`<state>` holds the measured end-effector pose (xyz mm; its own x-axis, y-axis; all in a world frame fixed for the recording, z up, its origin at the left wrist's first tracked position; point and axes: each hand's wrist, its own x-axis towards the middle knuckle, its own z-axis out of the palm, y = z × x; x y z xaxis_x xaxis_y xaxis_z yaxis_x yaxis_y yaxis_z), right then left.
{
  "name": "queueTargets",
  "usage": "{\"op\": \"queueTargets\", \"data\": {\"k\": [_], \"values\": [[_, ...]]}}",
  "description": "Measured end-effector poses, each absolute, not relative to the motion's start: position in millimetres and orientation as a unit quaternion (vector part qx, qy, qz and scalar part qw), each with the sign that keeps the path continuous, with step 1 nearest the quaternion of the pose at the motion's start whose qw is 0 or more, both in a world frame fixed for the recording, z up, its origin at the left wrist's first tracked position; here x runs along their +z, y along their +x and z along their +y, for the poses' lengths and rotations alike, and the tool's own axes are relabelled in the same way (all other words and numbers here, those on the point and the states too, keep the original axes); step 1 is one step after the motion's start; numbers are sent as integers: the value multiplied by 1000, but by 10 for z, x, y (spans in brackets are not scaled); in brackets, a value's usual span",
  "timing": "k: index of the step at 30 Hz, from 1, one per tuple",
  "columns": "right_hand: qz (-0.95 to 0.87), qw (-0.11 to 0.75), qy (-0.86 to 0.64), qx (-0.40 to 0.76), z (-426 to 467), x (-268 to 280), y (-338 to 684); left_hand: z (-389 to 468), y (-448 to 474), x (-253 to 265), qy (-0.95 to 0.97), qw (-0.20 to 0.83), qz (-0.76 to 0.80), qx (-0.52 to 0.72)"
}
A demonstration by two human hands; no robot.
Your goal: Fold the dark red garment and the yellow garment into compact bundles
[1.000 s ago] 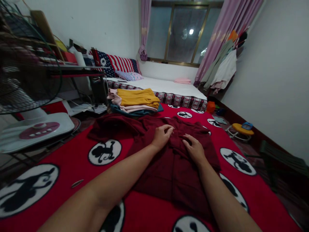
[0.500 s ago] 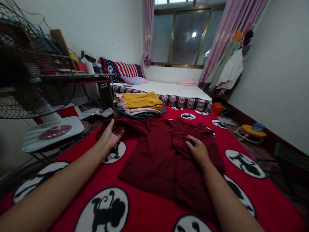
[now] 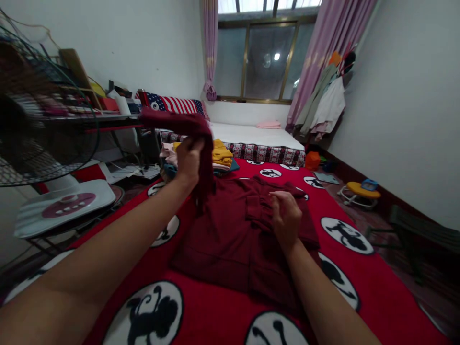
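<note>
A dark red long-sleeved top [image 3: 224,249] lies spread on a red blanket [image 3: 212,314] with white circles and black monkey figures. Its right sleeve is folded inward, the cuff resting on the body. My left hand [image 3: 190,158] grips the other sleeve [image 3: 179,122] and holds it up in the air; the raised cloth is blurred and flops to the left. Over the folded sleeve, my right hand [image 3: 286,215] is half curled, fingers bent and apart, with no cloth visibly gripped. Behind the raised sleeve, a stack of folded clothes [image 3: 223,153], mustard yellow on top, is partly hidden.
A fan [image 3: 46,115] and a white stool-like stand [image 3: 64,206] are on the left beside a cluttered desk [image 3: 118,117]. A second bed [image 3: 240,134] lies beyond, under the window. On the right are a yellow stool [image 3: 361,191] and a dark folding chair [image 3: 424,230].
My left hand has gone from lying open under the sleeve to gripping and lifting it up and rightward. My right hand remains over the folded sleeve. The camera view has shifted slightly.
</note>
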<state>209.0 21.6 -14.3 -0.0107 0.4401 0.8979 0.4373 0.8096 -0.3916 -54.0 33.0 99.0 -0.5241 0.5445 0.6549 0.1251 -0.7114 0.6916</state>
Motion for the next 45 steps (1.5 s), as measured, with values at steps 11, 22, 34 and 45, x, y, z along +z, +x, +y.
{"op": "queueTargets", "data": {"k": [11, 22, 34, 45], "values": [[-817, 466, -337, -47, 109, -195, 2017, 106, 242, 660, 787, 262, 388, 402], [-897, 273, -337, 82, 323, -165, 2161, -1015, -618, 293, 757, 134, 635, 78], [-719, 537, -430, 96, 322, 63, 2285, -915, -158, 612, 778, 172, 541, 269], [-653, 424, -627, 34, 597, -24, 2809, -246, 412, 271, 775, 273, 524, 224]]}}
